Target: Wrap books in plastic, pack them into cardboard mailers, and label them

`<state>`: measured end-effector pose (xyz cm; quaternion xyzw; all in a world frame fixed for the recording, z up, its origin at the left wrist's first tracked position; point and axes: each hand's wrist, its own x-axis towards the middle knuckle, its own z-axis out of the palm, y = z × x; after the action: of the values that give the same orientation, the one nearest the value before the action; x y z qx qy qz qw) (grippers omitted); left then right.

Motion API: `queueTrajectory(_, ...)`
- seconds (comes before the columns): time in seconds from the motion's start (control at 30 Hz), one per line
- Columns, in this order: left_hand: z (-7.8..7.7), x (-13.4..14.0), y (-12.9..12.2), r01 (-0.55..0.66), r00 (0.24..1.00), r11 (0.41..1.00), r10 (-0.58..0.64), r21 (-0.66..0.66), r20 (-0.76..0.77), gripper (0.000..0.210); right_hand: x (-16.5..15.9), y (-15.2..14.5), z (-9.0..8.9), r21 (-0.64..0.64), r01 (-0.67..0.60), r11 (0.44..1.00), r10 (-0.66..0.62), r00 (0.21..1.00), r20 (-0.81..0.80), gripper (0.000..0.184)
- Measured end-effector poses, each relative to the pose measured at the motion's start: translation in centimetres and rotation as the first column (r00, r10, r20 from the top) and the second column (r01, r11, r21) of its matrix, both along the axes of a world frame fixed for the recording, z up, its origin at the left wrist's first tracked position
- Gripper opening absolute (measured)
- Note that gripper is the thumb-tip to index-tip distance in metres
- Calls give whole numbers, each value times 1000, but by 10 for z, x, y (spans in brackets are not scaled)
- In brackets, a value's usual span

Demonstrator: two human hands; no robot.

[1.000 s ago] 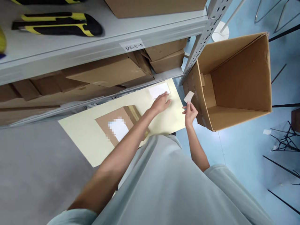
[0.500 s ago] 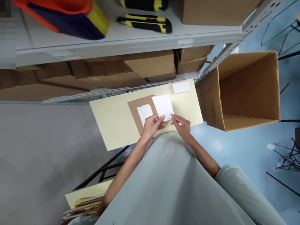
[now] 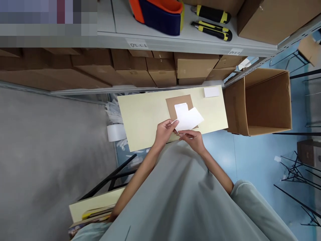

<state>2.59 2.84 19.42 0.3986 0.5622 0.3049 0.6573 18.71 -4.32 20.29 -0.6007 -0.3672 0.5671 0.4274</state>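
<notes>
A: Item one, white sheet (image 3: 193, 117): where do we enter it?

B: Just beyond the fingertips, ahead of both hands; near corner pinched between thumb and fingers of the left hand (image 3: 163, 133).

A: And the right hand (image 3: 195, 141)?

B: We list it close beside the left, fingertips drawn together at that same corner; whether they grip the sheet, we cannot tell.

A: What do we record beneath?

B: One brown carton (image 3: 182, 99) on the pale yellow desk (image 3: 140, 117), its white label (image 3: 180, 107) partly overlapped by our sheet.

A: Further right?

B: One white pad (image 3: 212, 91), near the desk's far edge, apart from both hands. Past the desk's end, one open box (image 3: 233, 107).
</notes>
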Motion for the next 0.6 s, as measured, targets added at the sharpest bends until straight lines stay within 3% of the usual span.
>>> queueTrajectory(0.17,7,-27,0,95,992,995,-96,19,79,53,-12,1,12,35,36,999,-40,994,97,32)
queueTrajectory(0.3,29,-37,0,97,985,995,-101,31,138,55,-5,11,21,61,109,992,-117,983,144,29)
queueTrajectory(0.43,54,-33,-9,159,967,986,-165,44,196,49,2,19,36,110,139,984,-158,971,182,32)
queueTrajectory(0.6,73,-17,-25,63,987,996,-72,66,146,39,17,22,59,151,74,986,-103,976,194,36)
